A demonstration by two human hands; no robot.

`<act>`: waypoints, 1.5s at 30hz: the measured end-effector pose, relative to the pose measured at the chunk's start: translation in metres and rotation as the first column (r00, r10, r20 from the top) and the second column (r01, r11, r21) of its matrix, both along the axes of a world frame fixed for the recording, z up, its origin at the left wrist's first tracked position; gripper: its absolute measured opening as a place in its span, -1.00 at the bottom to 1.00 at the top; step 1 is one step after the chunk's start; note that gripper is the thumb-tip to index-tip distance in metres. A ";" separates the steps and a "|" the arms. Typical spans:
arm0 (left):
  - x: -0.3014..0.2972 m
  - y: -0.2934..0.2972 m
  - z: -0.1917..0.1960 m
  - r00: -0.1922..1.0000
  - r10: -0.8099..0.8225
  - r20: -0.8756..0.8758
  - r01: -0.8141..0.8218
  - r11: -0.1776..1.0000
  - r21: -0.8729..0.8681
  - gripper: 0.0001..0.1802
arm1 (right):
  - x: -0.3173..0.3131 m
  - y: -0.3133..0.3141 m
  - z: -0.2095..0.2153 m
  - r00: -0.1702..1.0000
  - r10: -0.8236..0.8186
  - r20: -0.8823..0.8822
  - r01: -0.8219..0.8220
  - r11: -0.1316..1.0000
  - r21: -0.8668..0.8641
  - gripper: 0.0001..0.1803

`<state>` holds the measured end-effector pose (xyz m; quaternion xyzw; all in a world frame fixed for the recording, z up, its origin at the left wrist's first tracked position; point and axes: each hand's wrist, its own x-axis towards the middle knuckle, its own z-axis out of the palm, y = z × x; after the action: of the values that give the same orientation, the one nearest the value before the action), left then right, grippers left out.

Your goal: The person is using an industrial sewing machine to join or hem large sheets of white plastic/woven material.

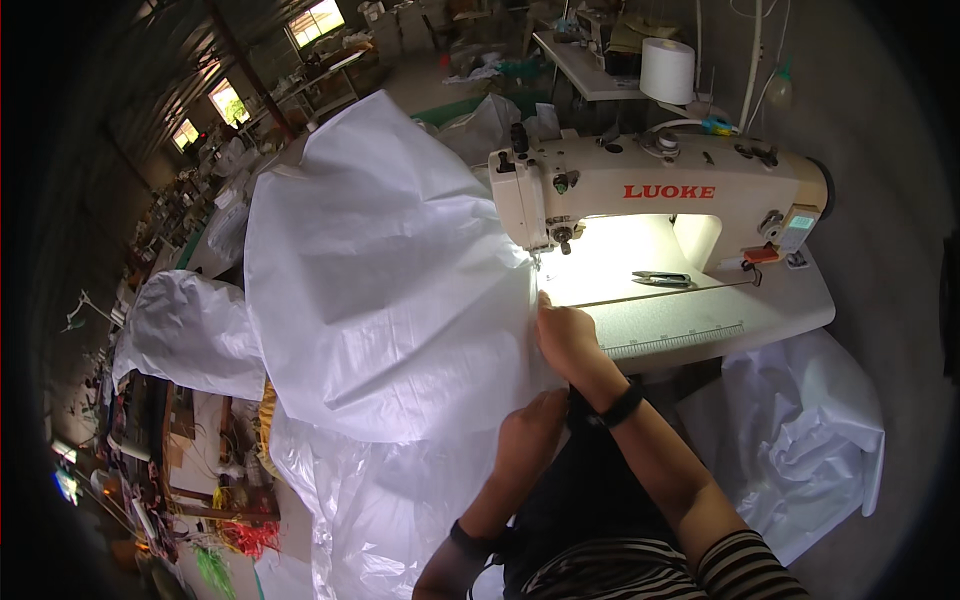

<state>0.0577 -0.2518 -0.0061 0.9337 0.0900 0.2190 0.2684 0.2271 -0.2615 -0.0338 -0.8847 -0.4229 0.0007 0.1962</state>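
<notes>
A large white plastic sheet (pixel 390 270) billows over the left side of the sewing machine (pixel 590 180). Its right edge runs under the needle and presser foot. My right hand (pixel 568 338) pinches that edge just in front of the needle, beside the machine bed. Lower and closer to my body, my left hand (pixel 528 432) is closed on the same edge. The fingertips of both hands are partly hidden. Thread snips (pixel 662 279) lie on the lit bed under the machine arm, to the right of my hands.
More white sheeting (pixel 800 430) hangs crumpled below the bed on the right. A white thread cone (pixel 667 72) stands behind the machine. An orange-handled tool (pixel 760 255) rests near the control panel. Coloured strands (pixel 255 535) hang at the lower left, and cluttered worktables fill the background.
</notes>
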 end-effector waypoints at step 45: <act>-0.055 0.186 -0.031 0.674 0.625 0.393 -0.633 0.763 -0.127 -0.64 | 0.008 0.013 -0.009 0.994 -0.027 0.104 0.036 0.996 -0.082 -0.57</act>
<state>0.0031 -0.0653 -0.0374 0.7797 0.3445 0.4909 0.1799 0.2353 -0.2485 -0.0431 -0.8976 -0.4179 -0.0300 0.1369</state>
